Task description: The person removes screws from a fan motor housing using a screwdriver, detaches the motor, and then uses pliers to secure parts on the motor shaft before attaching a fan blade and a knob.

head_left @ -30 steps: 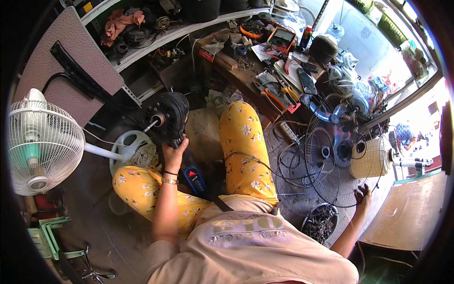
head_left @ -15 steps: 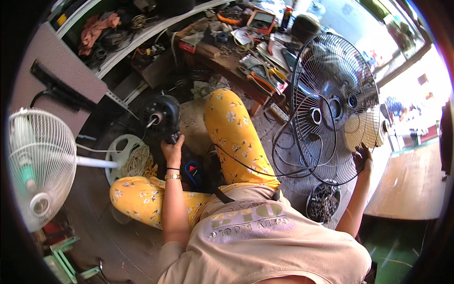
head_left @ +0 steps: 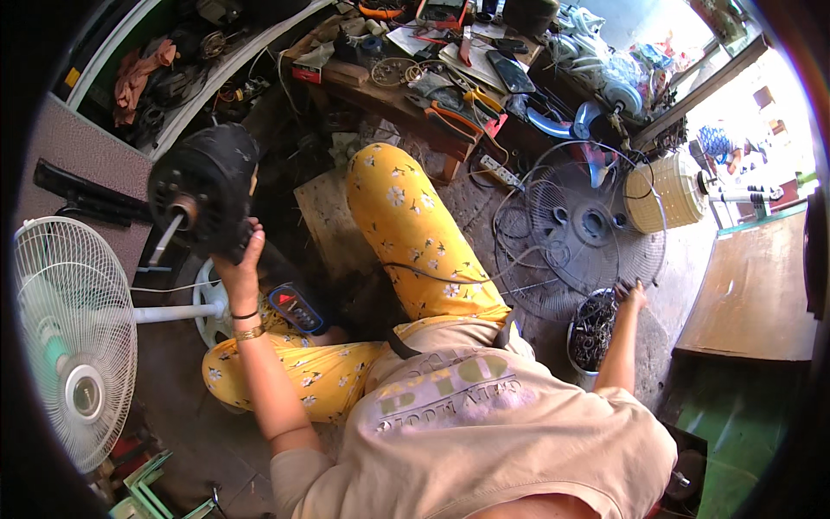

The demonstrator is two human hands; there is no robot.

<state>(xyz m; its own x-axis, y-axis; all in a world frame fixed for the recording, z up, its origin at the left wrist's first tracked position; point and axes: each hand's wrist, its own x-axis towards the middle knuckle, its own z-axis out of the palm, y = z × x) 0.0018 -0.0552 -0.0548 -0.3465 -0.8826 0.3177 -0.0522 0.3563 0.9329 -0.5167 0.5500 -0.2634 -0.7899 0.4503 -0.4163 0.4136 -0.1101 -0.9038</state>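
Observation:
My left hand (head_left: 245,255) grips a black fan motor (head_left: 201,186) by its neck, with the metal shaft pointing down-left. A black stand base with a blue-rimmed switch panel (head_left: 296,307) lies below it between my legs. My right hand (head_left: 629,292) is at the lower rim of black wire fan guards (head_left: 553,285) lying on the floor at my right; its fingertips are too small to tell their grip. A bowl of small dark metal parts (head_left: 592,333) sits just beside that hand, and cables loop across the guards.
A white pedestal fan (head_left: 69,329) stands at left. A cluttered wooden bench (head_left: 346,73) with pliers (head_left: 450,117) is ahead, beside shelves (head_left: 216,78). A power strip (head_left: 500,171), cream container (head_left: 653,195) and board (head_left: 743,285) are to the right; a person (head_left: 722,143) is beyond.
My left hand has raised the motor leftward and nearer. My right hand lifted a wire guard half a second ago; the guard is now lowered and flat, with my hand at its rim.

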